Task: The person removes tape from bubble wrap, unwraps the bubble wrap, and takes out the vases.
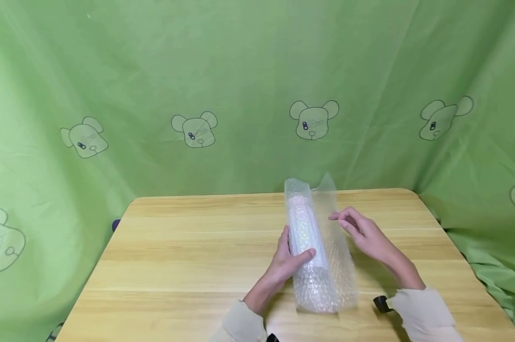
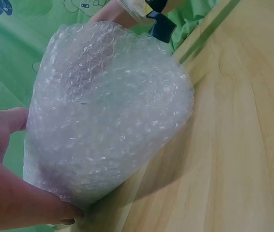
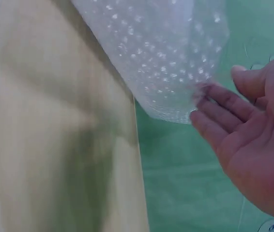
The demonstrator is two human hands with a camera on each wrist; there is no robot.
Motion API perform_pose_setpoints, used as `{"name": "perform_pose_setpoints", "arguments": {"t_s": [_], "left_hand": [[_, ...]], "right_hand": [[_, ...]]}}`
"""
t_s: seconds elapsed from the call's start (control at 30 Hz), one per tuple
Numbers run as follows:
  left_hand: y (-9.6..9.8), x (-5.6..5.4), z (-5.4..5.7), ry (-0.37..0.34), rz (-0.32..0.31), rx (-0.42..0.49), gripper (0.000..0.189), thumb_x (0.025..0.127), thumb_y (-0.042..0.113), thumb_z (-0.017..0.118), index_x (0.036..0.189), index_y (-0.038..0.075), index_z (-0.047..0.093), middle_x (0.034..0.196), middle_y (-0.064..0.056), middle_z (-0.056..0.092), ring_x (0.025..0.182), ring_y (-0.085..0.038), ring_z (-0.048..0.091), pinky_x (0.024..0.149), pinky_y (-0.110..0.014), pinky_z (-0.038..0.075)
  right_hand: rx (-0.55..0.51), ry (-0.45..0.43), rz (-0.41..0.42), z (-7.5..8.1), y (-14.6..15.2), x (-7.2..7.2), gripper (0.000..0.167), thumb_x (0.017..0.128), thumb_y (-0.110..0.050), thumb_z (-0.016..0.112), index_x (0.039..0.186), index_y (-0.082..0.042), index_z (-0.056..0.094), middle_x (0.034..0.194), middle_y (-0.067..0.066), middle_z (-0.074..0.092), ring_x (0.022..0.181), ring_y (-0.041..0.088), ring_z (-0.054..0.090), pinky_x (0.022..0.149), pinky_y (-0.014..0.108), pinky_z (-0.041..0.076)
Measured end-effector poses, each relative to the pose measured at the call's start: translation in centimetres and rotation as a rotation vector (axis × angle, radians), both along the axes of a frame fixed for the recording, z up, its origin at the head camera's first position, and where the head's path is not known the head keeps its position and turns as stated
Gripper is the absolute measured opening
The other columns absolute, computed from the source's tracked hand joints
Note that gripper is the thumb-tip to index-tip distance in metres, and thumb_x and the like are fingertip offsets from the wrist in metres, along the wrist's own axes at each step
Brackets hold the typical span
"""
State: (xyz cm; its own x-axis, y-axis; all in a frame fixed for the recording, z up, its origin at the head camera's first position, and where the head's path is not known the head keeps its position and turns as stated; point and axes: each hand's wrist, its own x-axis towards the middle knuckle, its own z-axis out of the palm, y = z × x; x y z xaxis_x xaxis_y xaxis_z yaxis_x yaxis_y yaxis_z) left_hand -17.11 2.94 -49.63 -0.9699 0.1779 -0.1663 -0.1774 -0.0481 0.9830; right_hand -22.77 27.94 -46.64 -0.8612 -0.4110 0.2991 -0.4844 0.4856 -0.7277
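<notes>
A long white object with a pinkish upper end [image 1: 299,201] lies inside clear bubble wrap [image 1: 317,289]; the layers blur it too much to tell its kind. My left hand [image 1: 285,261] grips the wrapped bundle around its middle, thumb across the front. A loose flap of the wrap [image 1: 340,256] stands out on the right side. Beside that flap is my right hand [image 1: 368,235]. In the right wrist view, the fingertips [image 3: 205,121] touch the flap's edge, the fingers fairly straight and the thumb apart from the wrap. The wrap's lower end [image 2: 113,111] fills the left wrist view.
The bundle is held over the right half of a wooden table [image 1: 189,266]. A green curtain [image 1: 248,71] with bear-head drawings hangs behind and at both sides. Dark wrist straps show near the sleeves, one a black piece [image 1: 382,304] by the right cuff.
</notes>
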Motion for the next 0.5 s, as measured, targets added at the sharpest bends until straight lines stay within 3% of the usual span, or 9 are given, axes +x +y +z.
{"name": "perform_pose_setpoints", "arguments": {"t_s": [0.1, 0.23, 0.33, 0.43, 0.5], "left_hand": [[-0.1, 0.0, 0.0, 0.005, -0.003, -0.008, 0.107, 0.087, 0.025, 0.08, 0.166, 0.011, 0.008, 0.165, -0.022, 0.021, 0.141, -0.039, 0.038, 0.113, -0.057, 0.039], [-0.1, 0.0, -0.1, 0.016, -0.01, -0.02, 0.107, 0.088, 0.025, 0.079, 0.166, 0.01, 0.007, 0.164, -0.022, 0.021, 0.14, -0.039, 0.039, 0.113, -0.057, 0.039], [-0.2, 0.0, -0.1, 0.021, -0.015, -0.033, 0.107, 0.089, 0.026, 0.079, 0.165, 0.01, 0.006, 0.165, -0.023, 0.02, 0.141, -0.04, 0.038, 0.113, -0.057, 0.039], [-0.3, 0.1, -0.1, 0.021, -0.018, -0.046, 0.107, 0.089, 0.028, 0.079, 0.165, 0.009, 0.006, 0.166, -0.023, 0.017, 0.143, -0.04, 0.035, 0.115, -0.057, 0.036], [-0.3, 0.1, -0.1, 0.021, -0.02, -0.056, 0.108, 0.089, 0.029, 0.079, 0.165, 0.007, 0.005, 0.167, -0.023, 0.016, 0.145, -0.04, 0.032, 0.117, -0.057, 0.034]], "right_hand": [[0.018, -0.006, -0.021, -0.7, 0.9, 0.2, 0.01, 0.11, -0.009, 0.046, 0.105, -0.01, 0.055, 0.125, 0.018, 0.069, 0.123, 0.044, 0.06, 0.1, 0.006, 0.036], [0.015, -0.039, -0.024, -1.6, 1.8, 0.7, 0.006, 0.105, -0.003, 0.054, 0.11, -0.003, 0.058, 0.12, 0.02, 0.07, 0.115, 0.043, 0.064, 0.098, 0.01, 0.044], [0.033, -0.09, -0.015, -2.3, 2.2, 1.0, 0.021, 0.099, 0.001, 0.063, 0.119, 0.002, 0.06, 0.121, 0.019, 0.069, 0.115, 0.041, 0.065, 0.1, 0.029, 0.053], [0.084, -0.121, -0.015, -3.0, 2.6, 1.3, 0.035, 0.096, -0.002, 0.069, 0.129, 0.002, 0.06, 0.127, 0.019, 0.067, 0.12, 0.041, 0.062, 0.104, 0.05, 0.049], [0.125, -0.126, -0.02, -3.2, 2.7, 1.5, 0.041, 0.094, -0.005, 0.071, 0.133, 0.002, 0.06, 0.13, 0.019, 0.066, 0.122, 0.042, 0.061, 0.105, 0.058, 0.045]]}}
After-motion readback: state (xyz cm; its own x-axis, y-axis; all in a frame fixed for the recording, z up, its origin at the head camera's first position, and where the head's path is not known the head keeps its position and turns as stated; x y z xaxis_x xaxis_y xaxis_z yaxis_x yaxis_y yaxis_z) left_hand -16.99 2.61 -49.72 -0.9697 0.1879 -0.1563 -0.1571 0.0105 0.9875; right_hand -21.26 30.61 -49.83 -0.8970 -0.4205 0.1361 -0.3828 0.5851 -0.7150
